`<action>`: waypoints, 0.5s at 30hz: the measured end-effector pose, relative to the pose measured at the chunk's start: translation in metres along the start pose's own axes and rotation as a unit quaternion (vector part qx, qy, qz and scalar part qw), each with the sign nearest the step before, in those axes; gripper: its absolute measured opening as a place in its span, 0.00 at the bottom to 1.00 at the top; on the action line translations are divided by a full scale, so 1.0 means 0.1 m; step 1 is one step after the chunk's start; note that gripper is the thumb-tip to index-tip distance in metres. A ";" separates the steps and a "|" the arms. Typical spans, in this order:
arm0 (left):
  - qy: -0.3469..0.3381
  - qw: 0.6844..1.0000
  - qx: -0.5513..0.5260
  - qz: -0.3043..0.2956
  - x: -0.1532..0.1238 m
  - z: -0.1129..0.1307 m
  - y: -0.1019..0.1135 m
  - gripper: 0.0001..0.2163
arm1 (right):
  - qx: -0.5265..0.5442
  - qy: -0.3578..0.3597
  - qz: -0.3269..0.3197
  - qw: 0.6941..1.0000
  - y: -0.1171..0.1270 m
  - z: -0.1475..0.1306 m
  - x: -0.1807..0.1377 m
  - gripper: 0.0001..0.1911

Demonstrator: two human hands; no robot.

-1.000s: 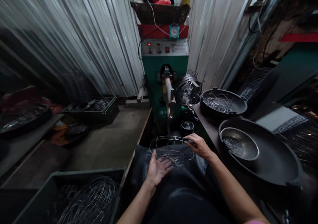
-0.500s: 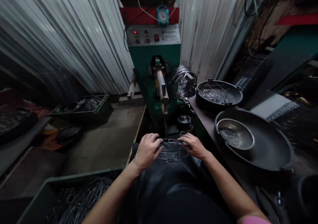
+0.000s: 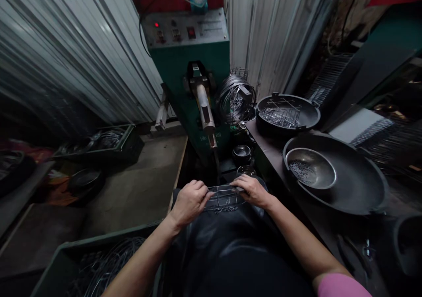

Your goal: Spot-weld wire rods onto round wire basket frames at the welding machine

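Note:
Between my hands is a thin wire frame (image 3: 218, 196), a rounded metal outline with cross wires, held over my dark-covered lap. My left hand (image 3: 192, 201) is closed on its left end. Fingers and thumb of my right hand (image 3: 252, 190) pinch its right end. Small loose wire pieces (image 3: 227, 208) lie on the dark cloth just below the frame. Beyond my hands stands a green machine (image 3: 194, 90) with a thick metal arm (image 3: 205, 106) whose narrow tip points down toward the frame.
On the right bench sit a large dark pan (image 3: 362, 182) with a metal bowl (image 3: 325, 167) of small pieces, and another pan (image 3: 310, 112) of wire parts. A wire coil (image 3: 234, 99) is beside the machine. Green crates (image 3: 61, 262) of wire stand left.
The view has tilted down and turned slightly right. The wire frame now shows more of its cross wires, tipped toward me. Both hands still hold its ends.

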State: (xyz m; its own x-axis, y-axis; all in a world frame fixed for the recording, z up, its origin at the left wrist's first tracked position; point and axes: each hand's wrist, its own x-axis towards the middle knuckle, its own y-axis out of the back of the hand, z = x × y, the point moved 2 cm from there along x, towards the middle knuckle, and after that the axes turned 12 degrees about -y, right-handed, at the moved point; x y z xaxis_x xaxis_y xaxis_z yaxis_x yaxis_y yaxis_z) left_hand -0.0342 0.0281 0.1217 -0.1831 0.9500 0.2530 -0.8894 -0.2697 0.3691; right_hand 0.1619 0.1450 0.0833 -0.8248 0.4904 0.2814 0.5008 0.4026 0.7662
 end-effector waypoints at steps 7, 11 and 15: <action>0.003 0.998 -0.047 0.049 -0.02 0.03 -0.11 0.09 | 0.008 -0.003 -0.012 1.000 0.02 0.02 -0.02 0.12; -0.009 0.998 -0.038 0.053 -0.14 0.14 0.04 0.08 | 0.002 -0.023 -0.005 1.000 0.02 0.05 -0.06 0.12; -0.056 0.991 0.068 0.096 -0.21 0.26 0.30 0.15 | 0.008 -0.013 -0.010 1.000 -0.01 0.05 -0.05 0.12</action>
State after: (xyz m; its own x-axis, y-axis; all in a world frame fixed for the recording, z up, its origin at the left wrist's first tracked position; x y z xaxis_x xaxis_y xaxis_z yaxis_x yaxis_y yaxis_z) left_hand -0.0465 -0.0043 0.1510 -0.2882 0.8576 0.4259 -0.7763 -0.4697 0.4205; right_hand 0.1674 0.1462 0.0783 -0.8283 0.5011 0.2507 0.4881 0.4258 0.7619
